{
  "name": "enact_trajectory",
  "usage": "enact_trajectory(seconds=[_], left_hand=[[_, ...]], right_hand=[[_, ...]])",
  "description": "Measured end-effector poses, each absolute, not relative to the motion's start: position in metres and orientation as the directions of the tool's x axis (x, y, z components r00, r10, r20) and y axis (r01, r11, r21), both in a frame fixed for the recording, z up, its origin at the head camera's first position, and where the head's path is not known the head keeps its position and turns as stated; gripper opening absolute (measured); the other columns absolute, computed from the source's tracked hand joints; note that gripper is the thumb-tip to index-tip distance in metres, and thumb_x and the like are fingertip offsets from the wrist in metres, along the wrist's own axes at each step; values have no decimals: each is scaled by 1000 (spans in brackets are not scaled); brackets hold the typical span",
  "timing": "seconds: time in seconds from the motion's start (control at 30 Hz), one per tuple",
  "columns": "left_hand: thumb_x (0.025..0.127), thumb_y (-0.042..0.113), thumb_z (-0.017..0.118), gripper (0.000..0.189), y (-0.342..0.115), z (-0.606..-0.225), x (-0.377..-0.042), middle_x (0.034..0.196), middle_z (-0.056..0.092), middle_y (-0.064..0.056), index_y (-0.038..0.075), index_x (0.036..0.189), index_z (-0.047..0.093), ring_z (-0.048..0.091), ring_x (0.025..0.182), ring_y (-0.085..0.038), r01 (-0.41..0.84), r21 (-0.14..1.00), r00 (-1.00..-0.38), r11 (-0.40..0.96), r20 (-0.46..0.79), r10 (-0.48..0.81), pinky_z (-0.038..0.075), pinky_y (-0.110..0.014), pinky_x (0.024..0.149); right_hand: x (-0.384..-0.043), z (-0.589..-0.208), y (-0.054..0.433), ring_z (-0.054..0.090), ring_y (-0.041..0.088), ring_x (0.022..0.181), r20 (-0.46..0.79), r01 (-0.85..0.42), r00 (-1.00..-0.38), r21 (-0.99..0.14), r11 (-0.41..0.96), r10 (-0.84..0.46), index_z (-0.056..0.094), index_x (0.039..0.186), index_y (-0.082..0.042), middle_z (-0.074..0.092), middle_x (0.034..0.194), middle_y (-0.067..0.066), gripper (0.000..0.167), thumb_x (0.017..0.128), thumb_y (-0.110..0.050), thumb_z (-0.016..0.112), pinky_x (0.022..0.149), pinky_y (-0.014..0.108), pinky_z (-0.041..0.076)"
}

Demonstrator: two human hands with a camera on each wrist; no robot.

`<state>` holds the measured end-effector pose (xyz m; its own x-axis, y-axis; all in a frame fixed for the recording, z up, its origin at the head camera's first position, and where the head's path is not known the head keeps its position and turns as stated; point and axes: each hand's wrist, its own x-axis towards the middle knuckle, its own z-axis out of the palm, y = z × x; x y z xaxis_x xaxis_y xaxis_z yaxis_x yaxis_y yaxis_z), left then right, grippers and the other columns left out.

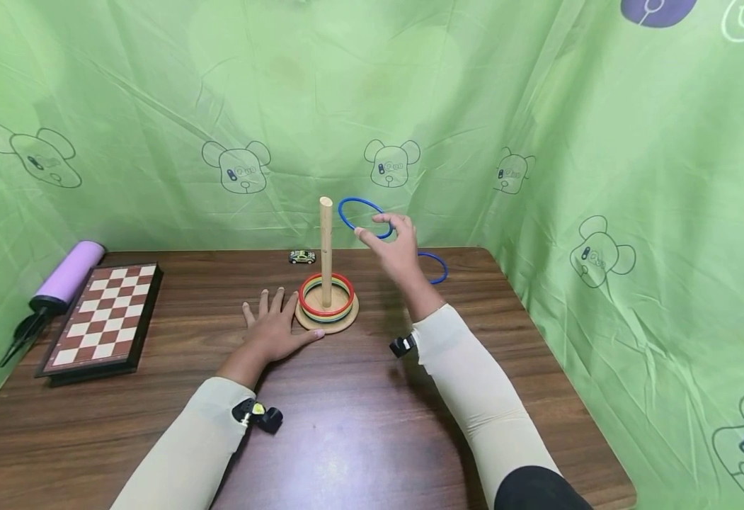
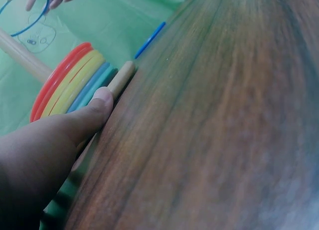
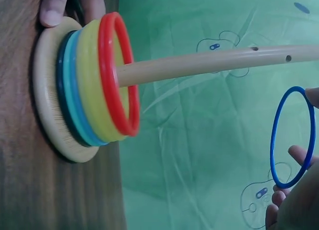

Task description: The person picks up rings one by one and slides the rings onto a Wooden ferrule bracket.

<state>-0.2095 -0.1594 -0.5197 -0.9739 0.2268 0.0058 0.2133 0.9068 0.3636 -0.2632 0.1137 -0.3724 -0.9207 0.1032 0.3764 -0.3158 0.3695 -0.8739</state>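
A wooden post (image 1: 325,241) rises from a round wooden base (image 3: 45,90) on the table. Stacked low around it are several rings: a red ring (image 3: 106,75) on top, yellow rings (image 3: 88,85) beneath, then blue and green ones. My left hand (image 1: 274,334) lies with fingers spread beside the base, thumb at its near edge. Up near the post's top, to its right, my right hand (image 1: 399,248) pinches a blue ring (image 1: 359,199) between thumb and fingers. The held ring is tilted and apart from the post. Behind the right hand, another blue ring (image 1: 446,269) lies on the table, partly hidden.
Beyond the post sits a small toy car (image 1: 302,257) near the table's back edge. On the left lie a checkered game board (image 1: 104,312) and a purple cylinder with a black end (image 1: 69,273). Green curtains (image 1: 321,106) hang behind and beside the brown table (image 1: 346,432).
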Motion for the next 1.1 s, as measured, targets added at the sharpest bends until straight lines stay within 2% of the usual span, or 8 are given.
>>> enact_trajectory(seconds=[0.4, 0.67, 0.93, 1.1], left_hand=[[85, 96, 55, 125, -159, -519, -210, 180, 17, -29, 12, 174, 29, 3, 167, -60, 212, 360, -974, 908, -1, 228, -7, -89, 122], [85, 96, 55, 125, -159, -521, -210, 180, 17, -29, 12, 174, 30, 3, 167, -60, 216, 365, -973, 905, 2, 231, -7, -89, 122], [85, 97, 55, 126, -159, -521, -210, 181, 15, -28, 12, 174, 27, 1, 167, -59, 210, 364, -974, 907, -7, 228, -8, -89, 122], [85, 97, 55, 127, -159, -520, -210, 181, 14, -30, 11, 174, 27, 1, 167, -60, 210, 365, -973, 907, -13, 231, -9, -89, 121]], right_hand=[[-259, -347, 108, 46, 30, 147, 426, -361, -898, -858, 364, 112, 77, 122, -11, 61, 150, 11, 47, 87, -40, 90, 125, 59, 35], [-255, -336, 104, 46, 27, 149, 455, -403, -885, -856, 324, 100, 77, 125, -11, 57, 155, 10, 49, 88, -41, 89, 120, 61, 41], [-249, -333, 96, 46, 24, 150, 505, -462, -860, -829, 315, 68, 78, 128, -10, 57, 157, 8, 53, 85, -37, 94, 118, 56, 42], [-247, -338, 93, 48, 21, 146, 529, -494, -848, -812, 312, 34, 78, 129, -9, 60, 154, 5, 54, 83, -31, 96, 112, 47, 42]])
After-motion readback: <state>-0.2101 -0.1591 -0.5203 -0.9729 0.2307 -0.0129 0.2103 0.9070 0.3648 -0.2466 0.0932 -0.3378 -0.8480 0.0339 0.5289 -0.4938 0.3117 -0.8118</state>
